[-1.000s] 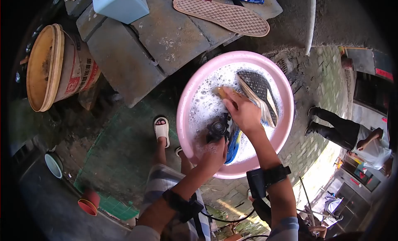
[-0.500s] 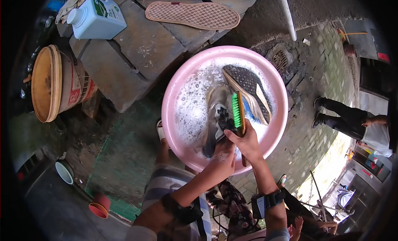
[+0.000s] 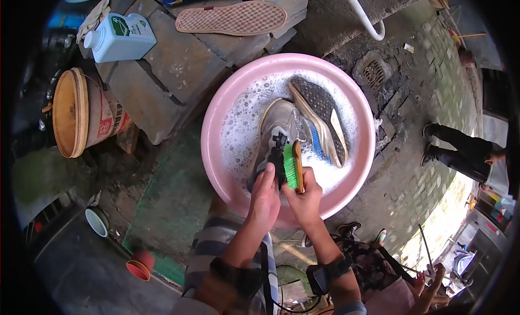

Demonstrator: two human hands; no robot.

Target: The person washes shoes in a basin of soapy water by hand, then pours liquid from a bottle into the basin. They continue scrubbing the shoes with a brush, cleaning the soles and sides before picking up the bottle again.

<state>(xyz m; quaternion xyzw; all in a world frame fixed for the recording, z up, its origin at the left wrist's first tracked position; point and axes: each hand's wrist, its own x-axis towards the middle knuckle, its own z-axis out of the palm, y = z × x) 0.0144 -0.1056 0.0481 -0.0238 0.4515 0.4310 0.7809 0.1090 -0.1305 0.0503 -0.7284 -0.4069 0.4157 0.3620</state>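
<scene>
A grey sneaker [image 3: 273, 117] with black laces sits in suds in a pink basin [image 3: 209, 152], toe pointing away from me. At its heel end, my left hand [image 3: 264, 200] grips the shoe, thumb uppermost; its other fingers are partly hidden. My right hand [image 3: 304, 202] is closed round a scrubbing brush [image 3: 297, 166] with a wooden back and green bristles. Those bristles face left, against or very near the lace area; exact contact is hard to see. Beside it, a second sneaker [image 3: 319, 120] lies on its side, dark sole showing.
Stone slabs [image 3: 184, 71] at upper left carry a light-blue jug [image 3: 124, 38] and a woven insole [image 3: 232, 18]. A tipped bucket [image 3: 73, 113] is at far left. Beyond the basin are a drain [image 3: 374, 74] and a white pipe [image 3: 364, 14]. Other people stand at right and lower right.
The brush has come down and left, turning its bristles toward the shoe's laces. My left hand has shifted left, its thumb now raised. The view has moved slightly.
</scene>
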